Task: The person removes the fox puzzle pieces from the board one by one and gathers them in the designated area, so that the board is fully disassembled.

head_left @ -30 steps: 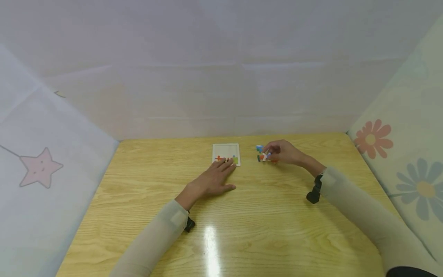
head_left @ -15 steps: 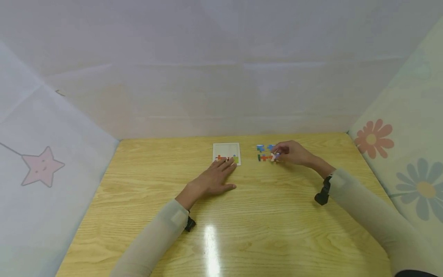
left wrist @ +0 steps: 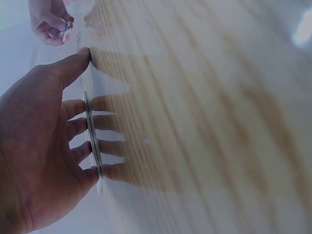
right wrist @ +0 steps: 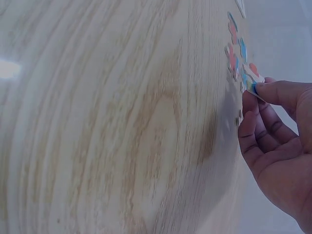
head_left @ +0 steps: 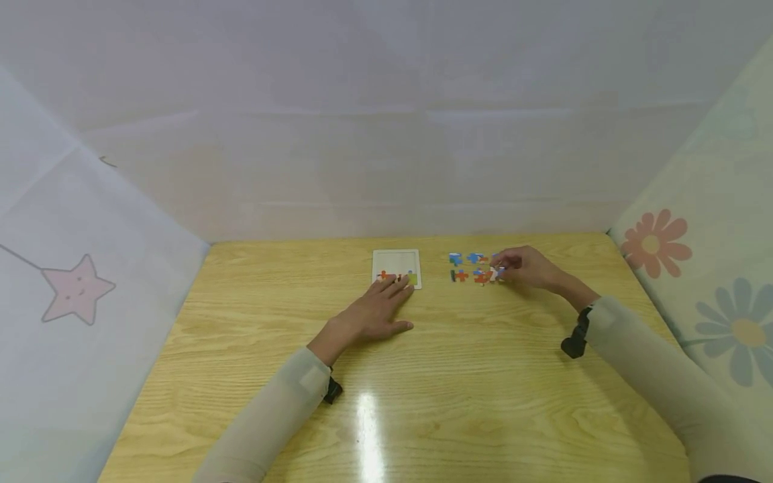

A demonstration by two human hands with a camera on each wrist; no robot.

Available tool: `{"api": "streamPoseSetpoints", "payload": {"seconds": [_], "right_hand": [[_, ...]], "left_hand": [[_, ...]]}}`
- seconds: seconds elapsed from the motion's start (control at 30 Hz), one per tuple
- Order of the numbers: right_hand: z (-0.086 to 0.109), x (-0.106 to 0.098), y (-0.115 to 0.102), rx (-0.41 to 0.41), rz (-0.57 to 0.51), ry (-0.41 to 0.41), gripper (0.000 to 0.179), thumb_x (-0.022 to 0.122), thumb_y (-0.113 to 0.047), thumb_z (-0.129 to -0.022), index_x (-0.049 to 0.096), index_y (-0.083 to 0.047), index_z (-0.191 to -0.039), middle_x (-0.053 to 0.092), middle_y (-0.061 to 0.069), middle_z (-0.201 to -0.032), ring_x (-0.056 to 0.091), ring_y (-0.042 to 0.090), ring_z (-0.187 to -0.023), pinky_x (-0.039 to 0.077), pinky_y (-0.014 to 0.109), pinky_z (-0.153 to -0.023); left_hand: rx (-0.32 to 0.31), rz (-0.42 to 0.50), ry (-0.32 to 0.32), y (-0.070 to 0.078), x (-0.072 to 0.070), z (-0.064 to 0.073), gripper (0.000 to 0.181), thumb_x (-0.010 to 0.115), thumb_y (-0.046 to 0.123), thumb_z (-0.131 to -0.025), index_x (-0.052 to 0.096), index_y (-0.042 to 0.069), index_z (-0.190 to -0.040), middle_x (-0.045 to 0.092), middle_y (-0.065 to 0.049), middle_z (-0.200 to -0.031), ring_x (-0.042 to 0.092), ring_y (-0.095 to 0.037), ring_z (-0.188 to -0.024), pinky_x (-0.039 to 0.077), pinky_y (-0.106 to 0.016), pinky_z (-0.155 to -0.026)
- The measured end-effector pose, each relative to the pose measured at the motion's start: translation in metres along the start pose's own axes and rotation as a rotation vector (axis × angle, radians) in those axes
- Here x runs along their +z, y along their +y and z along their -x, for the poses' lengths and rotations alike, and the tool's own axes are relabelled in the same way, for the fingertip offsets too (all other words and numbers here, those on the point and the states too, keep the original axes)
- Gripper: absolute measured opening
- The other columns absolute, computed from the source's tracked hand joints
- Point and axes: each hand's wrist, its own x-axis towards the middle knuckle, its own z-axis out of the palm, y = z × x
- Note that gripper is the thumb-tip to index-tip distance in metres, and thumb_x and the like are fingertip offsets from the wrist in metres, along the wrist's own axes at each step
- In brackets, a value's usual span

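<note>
My left hand (head_left: 373, 314) lies flat with spread fingers on the near edge of a pale square puzzle tray (head_left: 395, 261). Along the tray's near side are a red puzzle piece (head_left: 383, 275) and a green one (head_left: 413, 278), partly covered by the fingers. Right of the tray, my right hand (head_left: 528, 269) pinches a puzzle piece (right wrist: 253, 88) between thumb and fingers, tilted just over the table. Beside it lie loose jigsaw pieces: a blue piece (head_left: 455, 259), another blue one (head_left: 475, 257) and a red one (head_left: 461, 276).
The wooden table (head_left: 386, 362) runs back to a pale cloth wall (head_left: 338, 168). More cloth stands at the left, with a pink star (head_left: 78, 290), and at the right, with flowers (head_left: 655, 245). A small piece (right wrist: 238, 118) lies below the right fingers.
My right hand has moved rightward along the loose pieces, uncovering several that its fingers hid before. My left hand stays on the tray.
</note>
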Motion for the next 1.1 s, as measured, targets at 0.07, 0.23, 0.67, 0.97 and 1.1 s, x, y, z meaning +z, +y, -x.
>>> {"api": "streamPoseSetpoints", "payload": {"seconds": [0.07,0.23,0.67,0.97,1.1], "right_hand": [[0.001,-0.001,0.003,0.009,0.005,0.002,0.027,0.068,0.004,-0.101,0.071,0.006,-0.128,0.072,0.022,-0.115,0.069,0.034,-0.103,0.058,0.03,-0.082],[0.004,-0.004,0.006,0.027,0.015,-0.004,0.028,0.068,0.004,-0.1,0.07,0.007,-0.128,0.072,0.024,-0.121,0.069,0.039,-0.113,0.059,0.027,-0.085],[0.005,-0.002,0.015,0.024,0.15,0.023,0.024,0.074,0.001,-0.097,0.075,0.001,-0.121,0.075,0.021,-0.118,0.072,0.035,-0.105,0.059,0.026,-0.079],[0.005,-0.003,0.013,0.043,0.233,0.041,0.021,0.075,0.0,-0.096,0.076,-0.001,-0.118,0.077,0.017,-0.114,0.072,0.029,-0.097,0.058,0.032,-0.079],[0.006,-0.003,0.012,0.029,0.246,0.049,0.022,0.075,-0.001,-0.097,0.076,-0.001,-0.118,0.077,0.017,-0.114,0.072,0.028,-0.094,0.059,0.035,-0.079]], "left_hand": [[0.0,0.001,0.0,0.0,0.0,0.0,0.083,0.049,0.059,-0.108,0.02,0.013,-0.171,0.009,-0.01,-0.178,0.008,-0.036,-0.164,0.012,-0.054,-0.132],[0.004,0.001,0.007,0.001,0.0,0.001,0.082,0.05,0.058,-0.108,0.021,0.013,-0.171,0.01,-0.011,-0.178,0.01,-0.036,-0.164,0.013,-0.055,-0.132],[0.008,-0.007,0.003,0.002,-0.002,0.001,0.083,0.05,0.058,-0.108,0.021,0.013,-0.171,0.01,-0.012,-0.178,0.01,-0.036,-0.164,0.013,-0.055,-0.132],[0.012,-0.02,0.011,-0.001,0.0,0.0,0.083,0.049,0.06,-0.108,0.021,0.013,-0.171,0.01,-0.011,-0.178,0.01,-0.036,-0.164,0.014,-0.056,-0.132],[0.011,-0.025,0.008,-0.001,0.0,-0.001,0.084,0.049,0.061,-0.108,0.02,0.013,-0.171,0.009,-0.011,-0.178,0.01,-0.036,-0.164,0.014,-0.056,-0.132]]}}
